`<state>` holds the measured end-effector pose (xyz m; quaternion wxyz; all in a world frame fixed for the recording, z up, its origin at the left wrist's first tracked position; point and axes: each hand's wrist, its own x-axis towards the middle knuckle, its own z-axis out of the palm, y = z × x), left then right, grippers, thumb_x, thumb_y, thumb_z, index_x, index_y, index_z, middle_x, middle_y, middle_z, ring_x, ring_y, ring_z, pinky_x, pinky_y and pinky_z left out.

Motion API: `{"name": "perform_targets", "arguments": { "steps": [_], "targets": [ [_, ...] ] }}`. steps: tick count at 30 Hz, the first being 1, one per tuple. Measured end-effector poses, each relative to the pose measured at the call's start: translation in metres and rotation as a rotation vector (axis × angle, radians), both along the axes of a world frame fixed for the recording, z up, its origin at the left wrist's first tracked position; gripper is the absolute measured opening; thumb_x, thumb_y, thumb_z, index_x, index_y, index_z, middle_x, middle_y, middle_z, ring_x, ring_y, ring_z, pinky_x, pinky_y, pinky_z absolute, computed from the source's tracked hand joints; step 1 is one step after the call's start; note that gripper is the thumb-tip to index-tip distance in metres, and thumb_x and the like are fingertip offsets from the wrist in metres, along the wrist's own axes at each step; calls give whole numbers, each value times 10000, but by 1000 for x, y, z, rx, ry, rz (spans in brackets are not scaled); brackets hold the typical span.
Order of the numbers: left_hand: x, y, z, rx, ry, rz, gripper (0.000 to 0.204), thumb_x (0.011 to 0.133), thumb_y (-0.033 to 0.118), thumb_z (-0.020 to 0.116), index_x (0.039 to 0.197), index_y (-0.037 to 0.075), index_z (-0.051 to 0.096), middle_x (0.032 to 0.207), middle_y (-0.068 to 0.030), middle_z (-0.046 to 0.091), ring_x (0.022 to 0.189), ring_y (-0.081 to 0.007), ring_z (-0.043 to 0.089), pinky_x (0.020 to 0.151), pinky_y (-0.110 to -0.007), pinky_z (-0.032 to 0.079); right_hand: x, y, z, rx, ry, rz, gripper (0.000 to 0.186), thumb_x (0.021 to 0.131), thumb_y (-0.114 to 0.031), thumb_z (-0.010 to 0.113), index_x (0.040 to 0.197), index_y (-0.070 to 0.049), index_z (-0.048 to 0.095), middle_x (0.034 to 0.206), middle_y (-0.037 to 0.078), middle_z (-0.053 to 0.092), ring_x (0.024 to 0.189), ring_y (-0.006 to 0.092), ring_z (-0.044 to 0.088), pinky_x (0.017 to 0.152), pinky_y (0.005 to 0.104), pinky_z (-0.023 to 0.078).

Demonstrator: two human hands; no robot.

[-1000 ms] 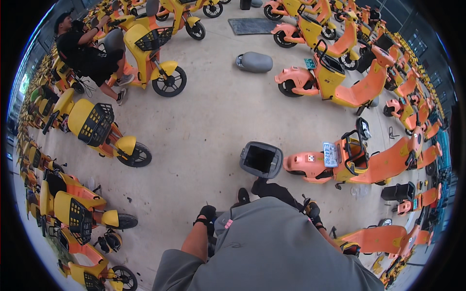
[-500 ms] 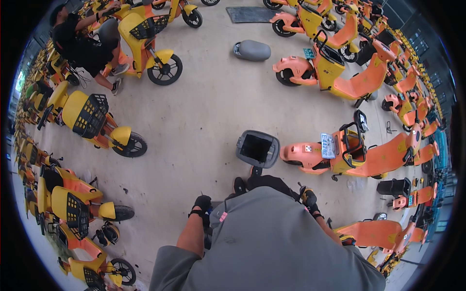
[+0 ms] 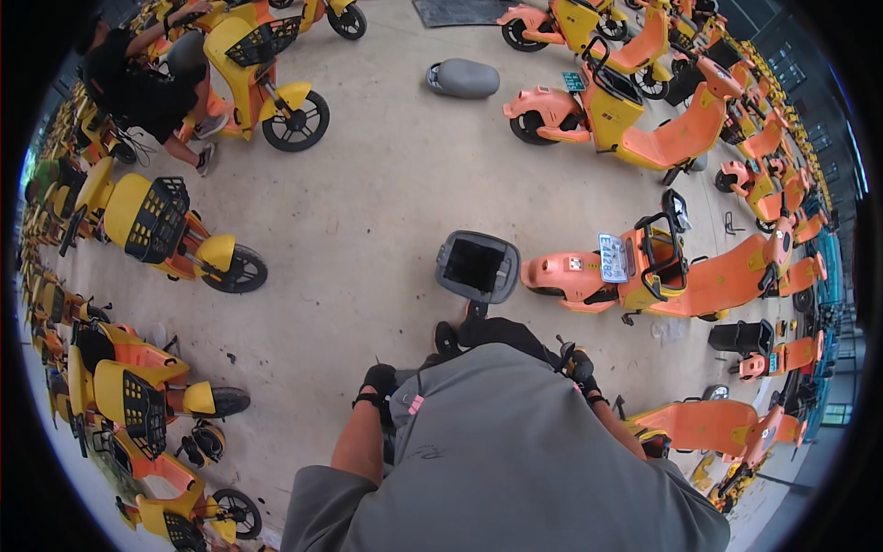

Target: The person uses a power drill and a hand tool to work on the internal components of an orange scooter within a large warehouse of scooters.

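My left hand [image 3: 378, 378], in a black glove, hangs beside my grey shirt. Its fingers look curled, and a grey edge shows beside it, partly covered by my body. In a matching glove, my right hand [image 3: 583, 370] is closed round a small dark and yellowish tool, like a cordless drill [image 3: 572, 355], with a thin tip pointing forward. Just ahead of my shoe [image 3: 447, 338] lies a grey scooter saddle [image 3: 511, 276], turned over so its black hollow underside shows. To its right stands an orange and yellow scooter [image 3: 575, 276] with a bare black seat frame.
Another grey saddle [image 3: 469, 79] lies farther ahead on the concrete floor [image 3: 349, 212]. Yellow scooters with black baskets [image 3: 158, 219] line the left side, and more orange scooters [image 3: 676, 138] the right. A person in black [image 3: 152, 92] sits at the far left. A dark mat [image 3: 460, 11] lies beyond.
The floor, scooters and saddles have slipped a little left and upward in the view as my head shifted. Both hands stay low beside my body, the right still round the tool.
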<state>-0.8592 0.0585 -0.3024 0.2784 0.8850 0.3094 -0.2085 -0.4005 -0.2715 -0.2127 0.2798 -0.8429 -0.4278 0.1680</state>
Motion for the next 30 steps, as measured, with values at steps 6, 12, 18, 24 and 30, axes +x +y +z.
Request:
{"name": "perform_targets", "arguments": {
  "steps": [6, 12, 18, 24, 30],
  "targets": [
    [10, 10, 8, -3, -25, -23, 159, 694, 234, 669, 779, 100, 665, 813, -138, 670, 793, -327, 651, 708, -416, 527, -1, -8, 2, -17, 12, -1, 164, 769, -148, 641, 911, -67, 648, 901, 149, 653, 830, 334, 618, 726, 396, 493],
    [3, -2, 7, -15, -42, -39, 169, 713, 244, 622, 777, 95, 668, 818, -144, 675, 808, -321, 658, 710, -420, 531, -2, -7, 4, -23, 24, 9, 166, 787, -151, 627, 924, -60, 647, 917, 153, 653, 846, 335, 614, 741, 398, 489],
    [-5, -15, -9, 34, -25, -26, 154, 710, 284, 675, 738, 133, 676, 806, -104, 680, 811, -278, 666, 704, -394, 538, -2, -3, 7, -26, 44, 32, 169, 804, -154, 613, 936, -53, 646, 933, 156, 653, 861, 336, 609, 756, 400, 485],
    [3, -11, 3, 36, -37, -38, 114, 723, 249, 669, 742, 136, 676, 818, -102, 683, 816, -275, 667, 707, -391, 538, -4, -5, 8, -29, 56, 27, 174, 822, -158, 600, 949, -47, 645, 949, 160, 653, 876, 337, 605, 770, 402, 480],
    [6, -5, 6, 3, 3, -30, 178, 675, 283, 711, 733, 117, 685, 813, -120, 680, 823, -293, 662, 718, -407, 534, -6, -4, 10, -23, 65, 30, 181, 840, -161, 586, 962, -40, 644, 965, 163, 653, 891, 337, 601, 785, 405, 476]
  ]
}}
